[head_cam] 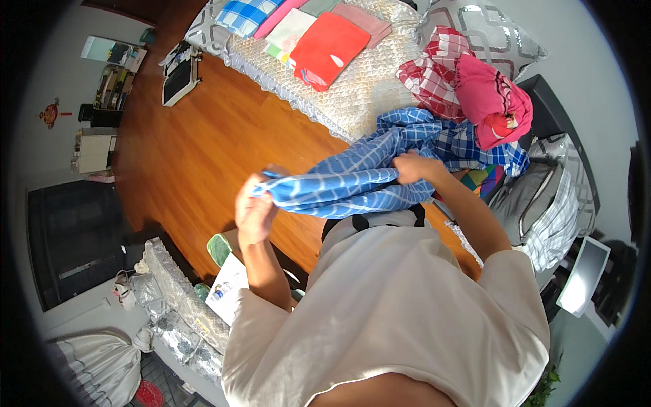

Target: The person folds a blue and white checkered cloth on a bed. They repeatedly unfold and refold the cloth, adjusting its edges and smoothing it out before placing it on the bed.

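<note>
A blue-and-white checked cloth garment (351, 170) is stretched between my two hands in front of my waist. My left hand (257, 208) grips its narrow end at the left. Farther right, my right hand (416, 168) holds a bunched fold near its middle. The loose far part of the cloth trails up onto the sofa (366, 94). Beyond my right hand lie a darker blue plaid cloth (460, 145), a red-and-white checked cloth (432, 76) and a crumpled pink garment (496, 102).
Folded clothes lie on the sofa's far part, including a red one (330, 48) and a blue-and-white checked one (247, 18). Grey cushions (526, 198) sit to the right. Wooden floor (203, 132) stretches ahead and left. A white table (226, 287) stands by my left forearm.
</note>
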`<state>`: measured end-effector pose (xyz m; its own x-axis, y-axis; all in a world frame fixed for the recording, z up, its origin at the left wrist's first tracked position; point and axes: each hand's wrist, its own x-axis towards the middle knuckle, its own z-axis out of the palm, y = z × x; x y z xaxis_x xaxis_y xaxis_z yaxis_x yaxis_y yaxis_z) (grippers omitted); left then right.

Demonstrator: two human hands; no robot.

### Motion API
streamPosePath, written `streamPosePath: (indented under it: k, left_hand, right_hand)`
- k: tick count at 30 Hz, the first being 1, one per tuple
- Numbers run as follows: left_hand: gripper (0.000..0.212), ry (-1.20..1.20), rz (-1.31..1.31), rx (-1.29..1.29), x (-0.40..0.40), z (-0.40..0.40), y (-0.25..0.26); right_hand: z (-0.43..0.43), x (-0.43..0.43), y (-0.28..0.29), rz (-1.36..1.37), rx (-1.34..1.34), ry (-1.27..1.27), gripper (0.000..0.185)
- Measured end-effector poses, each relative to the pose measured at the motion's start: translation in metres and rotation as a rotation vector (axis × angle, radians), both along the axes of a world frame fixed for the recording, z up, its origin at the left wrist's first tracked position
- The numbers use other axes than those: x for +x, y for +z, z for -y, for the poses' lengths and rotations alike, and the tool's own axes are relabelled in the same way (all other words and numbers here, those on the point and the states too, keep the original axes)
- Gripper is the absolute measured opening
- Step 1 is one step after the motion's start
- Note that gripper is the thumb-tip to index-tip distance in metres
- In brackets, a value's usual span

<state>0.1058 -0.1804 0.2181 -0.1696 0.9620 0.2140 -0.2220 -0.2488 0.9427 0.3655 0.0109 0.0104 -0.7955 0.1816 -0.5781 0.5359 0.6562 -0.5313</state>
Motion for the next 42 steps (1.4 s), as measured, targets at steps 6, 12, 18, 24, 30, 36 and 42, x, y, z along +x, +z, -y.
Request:
streamPosePath:
  k: [6,12,18,24,30,36,42]
  left_hand:
    - [0.021,0.249,0.142,0.022,-0.043,0.015,-0.008]
    - [0.014,0.441,-0.011,-0.128,-0.039,-0.008,-0.026]
    - [0.011,0.367,0.321,-0.437,-0.005,-0.067,-0.062]
    - [0.034,-0.285,-0.596,-0.473,0.030,-0.097,-0.094]
    - [0.022,-0.740,-0.656,-0.614,0.071,-0.094,-0.064]
    - [0.015,-0.430,-0.718,-0.460,0.048,-0.076,-0.043]
    - [0.013,-0.054,-0.772,-0.397,-0.026,-0.044,-0.006]
  right_hand:
    - [-0.042,0.056,-0.047,0.120,0.046,-0.035,0.055]
    - [-0.024,0.062,-0.041,-0.330,0.011,-0.202,0.046]
    - [0.005,0.026,0.029,-0.636,-0.402,-0.426,0.022]
    - [0.036,-0.005,0.085,-0.711,-0.368,-0.351,0.020]
    - [0.040,-0.003,0.102,-0.809,-0.290,-0.489,0.025]
    - [0.017,0.019,0.105,-0.802,-0.428,-0.431,0.025]
    - [-0.033,0.066,0.052,-0.561,-0.269,-0.252,0.030]
